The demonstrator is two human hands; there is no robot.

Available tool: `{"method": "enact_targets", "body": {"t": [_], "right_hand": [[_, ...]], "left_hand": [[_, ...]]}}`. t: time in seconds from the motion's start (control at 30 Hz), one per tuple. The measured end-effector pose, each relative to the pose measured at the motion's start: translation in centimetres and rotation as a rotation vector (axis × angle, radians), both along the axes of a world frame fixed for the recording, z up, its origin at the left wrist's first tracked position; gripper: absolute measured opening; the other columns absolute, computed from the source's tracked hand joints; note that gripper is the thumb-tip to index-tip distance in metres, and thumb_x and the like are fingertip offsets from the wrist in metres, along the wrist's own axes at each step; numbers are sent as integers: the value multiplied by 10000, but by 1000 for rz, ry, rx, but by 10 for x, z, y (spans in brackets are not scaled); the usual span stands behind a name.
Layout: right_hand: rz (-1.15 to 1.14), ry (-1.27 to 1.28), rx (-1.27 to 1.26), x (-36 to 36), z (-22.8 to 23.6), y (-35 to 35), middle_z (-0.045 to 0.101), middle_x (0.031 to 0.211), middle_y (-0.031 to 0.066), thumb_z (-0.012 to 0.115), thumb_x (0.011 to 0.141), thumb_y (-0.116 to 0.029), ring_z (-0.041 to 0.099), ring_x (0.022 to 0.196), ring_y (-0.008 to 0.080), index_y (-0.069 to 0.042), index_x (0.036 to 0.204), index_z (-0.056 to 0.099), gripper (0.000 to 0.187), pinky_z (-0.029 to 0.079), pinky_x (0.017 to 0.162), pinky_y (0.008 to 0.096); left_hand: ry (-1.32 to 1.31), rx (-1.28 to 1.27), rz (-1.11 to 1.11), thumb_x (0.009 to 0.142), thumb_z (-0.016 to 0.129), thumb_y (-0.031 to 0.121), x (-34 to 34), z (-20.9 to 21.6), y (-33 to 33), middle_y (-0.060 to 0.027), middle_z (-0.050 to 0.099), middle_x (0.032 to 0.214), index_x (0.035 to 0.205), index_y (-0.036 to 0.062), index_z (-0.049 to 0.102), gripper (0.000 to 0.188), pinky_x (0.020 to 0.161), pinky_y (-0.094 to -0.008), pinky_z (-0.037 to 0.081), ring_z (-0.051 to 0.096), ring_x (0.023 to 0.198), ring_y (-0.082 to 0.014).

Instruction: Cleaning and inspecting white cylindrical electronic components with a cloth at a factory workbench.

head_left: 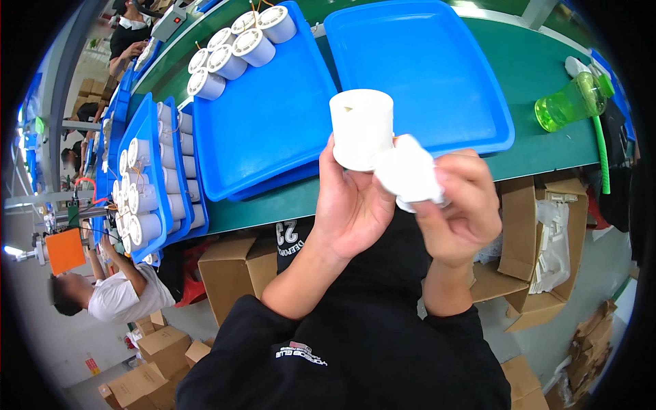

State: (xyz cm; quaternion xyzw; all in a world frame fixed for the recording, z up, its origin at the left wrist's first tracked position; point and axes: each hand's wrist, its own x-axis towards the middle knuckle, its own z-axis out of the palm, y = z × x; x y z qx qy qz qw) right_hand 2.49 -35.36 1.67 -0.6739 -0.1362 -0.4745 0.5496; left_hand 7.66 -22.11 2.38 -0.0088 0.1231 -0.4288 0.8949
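In front of me, my left hand [352, 215] grips a smooth white cylindrical housing [362, 126] from below, holding it upright with a small dark notch on its side. My right hand [466, 208] pinches a folded white cloth [408, 171] between thumb and fingers. The cloth lies against the lower right of the housing and covers part of that edge. Beyond my hands is a blue tray [266, 123], where several white cylinders [253, 47] with slotted tops and thin orange wires stand at the far end.
Another blue tray [417, 68] lies to the right on the green table [526, 147]. A green bottle [572, 102] rests at the far right. Stacked trays [166, 205] of white cylinders stand at left. Cardboard boxes [229, 277] sit below the table edge; a person [126, 294] works at left.
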Motion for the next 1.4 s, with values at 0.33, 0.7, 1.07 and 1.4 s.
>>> {"method": "enact_targets", "body": {"t": [0.33, 0.7, 1.07, 1.4], "right_hand": [[-433, 80, -55, 45, 9, -19, 601, 835, 82, 771, 666, 39, 594, 656, 192, -31, 904, 682, 264, 469, 528, 281], [-488, 251, 318, -33, -31, -37, 558, 878, 88, 691, 769, 23, 517, 757, 155, 16, 922, 578, 190, 418, 669, 249], [-486, 431, 358, -77, -43, -45, 571, 884, 105, 703, 762, -21, 538, 765, 187, 23, 914, 573, 205, 427, 686, 273], [-521, 425, 321, -91, -48, -49, 576, 894, 117, 709, 753, -11, 552, 789, 212, 22, 922, 576, 218, 440, 707, 290]], "left_hand": [[-248, 286, 7, 954, 389, 517, 20, 9, 6, -159, 595, 1000, 1236, -8, 493, 605, 707, -264, 561, 609, 821, -245], [-2238, 1744, 62, 636, 751, 380, 199, 45, -147, -158, 679, 1007, 1135, 29, 658, 617, 812, -361, 523, 658, 926, -278], [-2339, 1820, 1, 604, 774, 326, 255, 12, -210, -168, 683, 1022, 1107, 52, 676, 581, 890, -370, 511, 656, 948, -297], [-3396, 730, 1086, 708, 702, 52, 209, 85, -155, -110, 576, 1062, 1071, 17, 625, 373, 813, -321, 533, 583, 990, -268]]}}
